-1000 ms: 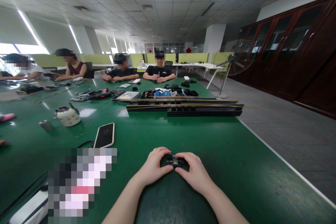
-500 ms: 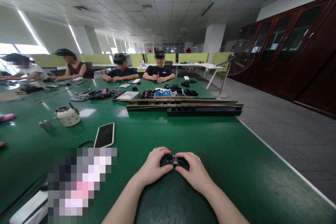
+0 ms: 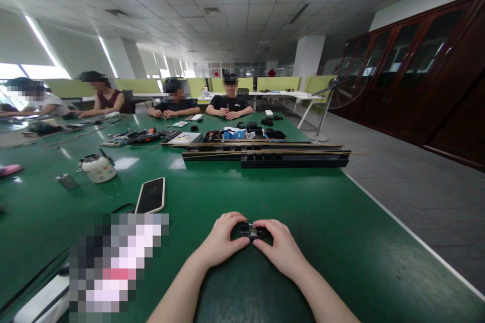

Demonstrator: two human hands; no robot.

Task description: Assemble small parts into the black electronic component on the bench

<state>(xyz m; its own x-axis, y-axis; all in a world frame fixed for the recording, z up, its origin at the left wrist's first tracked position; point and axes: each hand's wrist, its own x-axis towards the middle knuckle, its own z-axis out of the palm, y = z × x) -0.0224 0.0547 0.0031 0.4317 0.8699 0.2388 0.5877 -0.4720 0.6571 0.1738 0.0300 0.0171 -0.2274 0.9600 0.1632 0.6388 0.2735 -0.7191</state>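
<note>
Between my two hands, low in the middle of the head view, is a small black part (image 3: 252,232) with some metallic bits on top; its exact kind is too small to tell. My left hand (image 3: 226,237) grips its left side, thumb in front and fingers behind. On the right side my right hand (image 3: 278,242) holds it the same way, fingers curled and thumb at the near edge. Both hands are close to the green table (image 3: 303,202). The fingers cover the ends of the part.
Long black rails (image 3: 295,161) with thin brass-coloured rods lie across the table ahead. A phone (image 3: 150,195), a cream pot-shaped container (image 3: 99,168) and a grey cylinder (image 3: 66,181) are to the left. Tools and boxes lie farther back, where several people sit. A fan (image 3: 333,86) stands right.
</note>
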